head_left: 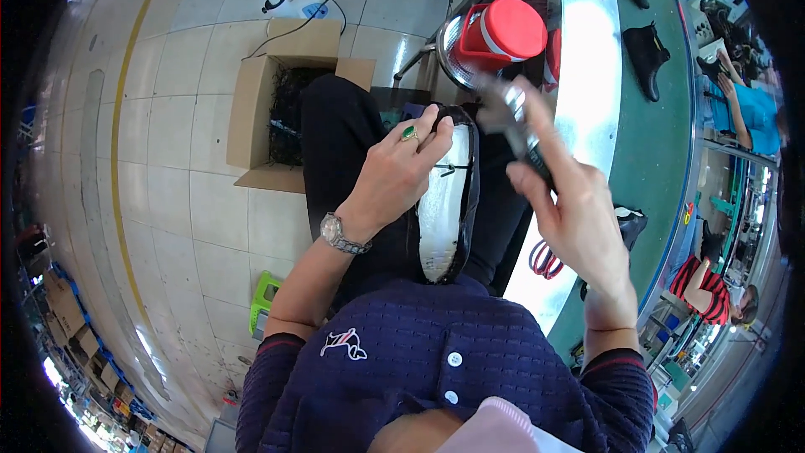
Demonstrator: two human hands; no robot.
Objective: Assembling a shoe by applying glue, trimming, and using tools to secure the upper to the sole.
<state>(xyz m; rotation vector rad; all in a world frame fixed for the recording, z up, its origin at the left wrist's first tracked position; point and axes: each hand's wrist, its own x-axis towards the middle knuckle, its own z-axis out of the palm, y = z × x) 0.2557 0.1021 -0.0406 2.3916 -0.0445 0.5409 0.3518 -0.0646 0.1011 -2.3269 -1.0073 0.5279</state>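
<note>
A dark shoe (472, 193) lies sole side up across my lap, its pale insole (440, 218) facing me and a short dark strand across it. My left hand (396, 169), with a ring and a wristwatch, grips the shoe at its far end, fingers bent over the edge. Just right of that end, my right hand (570, 189) is closed round a metal-headed hand tool (513, 116) with a dark handle. Motion blurs the tool's head, so its exact kind is unclear. The tool appears apart from the shoe.
A red round container (513, 27) sits on a metal stool (453, 54) ahead. An open cardboard box (251, 117) with dark contents stands left of my knee. On the right runs a metal ledge (587, 59), beside a green belt (641, 138) carrying dark boots (646, 59). Other people work beyond.
</note>
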